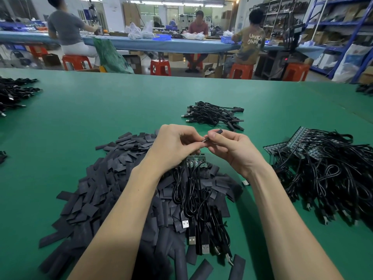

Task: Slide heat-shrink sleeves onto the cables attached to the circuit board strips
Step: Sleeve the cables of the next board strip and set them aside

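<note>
Up above the bench (101, 110), both hands meet over a big heap of black heat-shrink sleeves (113, 190). The left hand (173, 146) pinches a metal cable plug (204, 140) at its fingertips, while the right hand (232, 146) pinches a single sleeve (219, 131) just beside that plug. Below them a circuit board strip (196, 161) lies on the heap, its cables (198, 201) trailing toward the near edge. More strips with cables (323, 170) lie toward the right edge, and a finished bundle (216, 115) sits farther back.

The left hand (173, 144) hides most of the plug (204, 140) it pinches. The forearms cover part of the sleeve pile (96, 190). The picture's edges cut off the cable heaps (12, 93) on the bench (101, 110).
</note>
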Motion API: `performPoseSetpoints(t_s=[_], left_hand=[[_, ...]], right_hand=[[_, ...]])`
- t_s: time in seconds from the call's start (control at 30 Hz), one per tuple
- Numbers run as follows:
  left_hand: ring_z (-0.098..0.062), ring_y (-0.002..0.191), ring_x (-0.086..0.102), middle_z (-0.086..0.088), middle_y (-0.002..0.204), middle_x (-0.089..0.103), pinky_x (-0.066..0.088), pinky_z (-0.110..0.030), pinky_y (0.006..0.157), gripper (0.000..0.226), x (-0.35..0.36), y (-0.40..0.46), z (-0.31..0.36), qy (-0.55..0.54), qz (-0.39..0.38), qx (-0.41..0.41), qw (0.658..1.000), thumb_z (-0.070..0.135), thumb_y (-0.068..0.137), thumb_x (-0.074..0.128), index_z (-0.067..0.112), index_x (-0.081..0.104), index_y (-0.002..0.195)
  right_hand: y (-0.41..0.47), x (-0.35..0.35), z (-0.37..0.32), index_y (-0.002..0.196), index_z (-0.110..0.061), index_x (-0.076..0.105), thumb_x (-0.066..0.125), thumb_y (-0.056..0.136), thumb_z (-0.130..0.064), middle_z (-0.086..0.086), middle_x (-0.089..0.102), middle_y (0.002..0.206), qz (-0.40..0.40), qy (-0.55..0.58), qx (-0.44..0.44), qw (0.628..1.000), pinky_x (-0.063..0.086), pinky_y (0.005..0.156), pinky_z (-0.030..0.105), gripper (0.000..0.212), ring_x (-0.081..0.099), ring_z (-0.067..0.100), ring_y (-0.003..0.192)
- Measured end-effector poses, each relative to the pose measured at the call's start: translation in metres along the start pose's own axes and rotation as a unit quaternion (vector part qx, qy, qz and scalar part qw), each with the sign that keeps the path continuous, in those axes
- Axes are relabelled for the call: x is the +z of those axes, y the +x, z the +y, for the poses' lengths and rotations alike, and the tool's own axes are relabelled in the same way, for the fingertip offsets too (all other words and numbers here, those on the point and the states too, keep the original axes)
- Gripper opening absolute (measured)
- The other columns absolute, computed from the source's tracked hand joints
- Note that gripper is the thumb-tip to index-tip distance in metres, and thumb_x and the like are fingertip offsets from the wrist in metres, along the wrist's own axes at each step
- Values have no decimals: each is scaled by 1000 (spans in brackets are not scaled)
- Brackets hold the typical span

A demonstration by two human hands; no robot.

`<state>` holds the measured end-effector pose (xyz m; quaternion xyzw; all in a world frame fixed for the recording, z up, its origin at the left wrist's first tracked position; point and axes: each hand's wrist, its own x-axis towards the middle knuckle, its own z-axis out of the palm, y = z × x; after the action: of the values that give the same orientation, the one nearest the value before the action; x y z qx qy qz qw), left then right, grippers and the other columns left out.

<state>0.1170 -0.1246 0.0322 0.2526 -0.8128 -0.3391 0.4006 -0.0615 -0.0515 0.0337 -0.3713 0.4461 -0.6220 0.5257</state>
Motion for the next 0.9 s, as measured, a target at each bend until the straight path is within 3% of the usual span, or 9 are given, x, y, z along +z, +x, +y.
performPoseSetpoints(t_s=[0.17, 0.27, 0.57, 0.73, 0.9], left_hand=[[-10, 68, 75, 2, 75, 78, 62, -34, 72, 6, 2, 1, 2, 27, 14, 8, 999, 12, 80, 85, 13, 80, 84], [-9, 68, 75, 4, 75, 77, 62, -26, 70, 16, 3, 1, 2, 5, 13, -4, 1000, 11, 81, 85, 23, 74, 82], [-1, 70, 72, 14, 73, 74, 61, -26, 72, 16, 7, -1, 0, 50, 17, 11, 999, 19, 80, 86, 20, 70, 80], [-6, 80, 76, 10, 81, 78, 61, -23, 78, 15, 5, -1, 2, -25, 12, -15, 1000, 20, 80, 86, 27, 75, 87], [-15, 75, 77, 2, 81, 79, 61, -24, 76, 11, 5, -3, 5, -83, 21, -44, 995, 15, 82, 85, 20, 82, 92]], right_hand=[[0, 2, 2, 81, -13, 81, 82, 72, -19, 12, 76, 92, 6, -5, -2, 1000, 57, 71, 19, 11, 74, 16, 81], [0, 2, 3, 80, -11, 81, 81, 70, -19, 11, 76, 88, 10, 13, -3, 1000, 57, 70, 18, 13, 73, 14, 76], [0, 1, 5, 83, -11, 80, 81, 72, -20, 10, 75, 89, 11, -4, 6, 1000, 57, 71, 19, 15, 71, 14, 74], [0, -2, 1, 82, -12, 81, 81, 71, -19, 12, 76, 90, 29, 26, 8, 999, 57, 70, 19, 13, 72, 14, 77], [-1, 0, 2, 86, -7, 78, 79, 73, -14, 11, 76, 89, 26, 65, -1, 998, 57, 70, 17, 15, 72, 14, 76]])
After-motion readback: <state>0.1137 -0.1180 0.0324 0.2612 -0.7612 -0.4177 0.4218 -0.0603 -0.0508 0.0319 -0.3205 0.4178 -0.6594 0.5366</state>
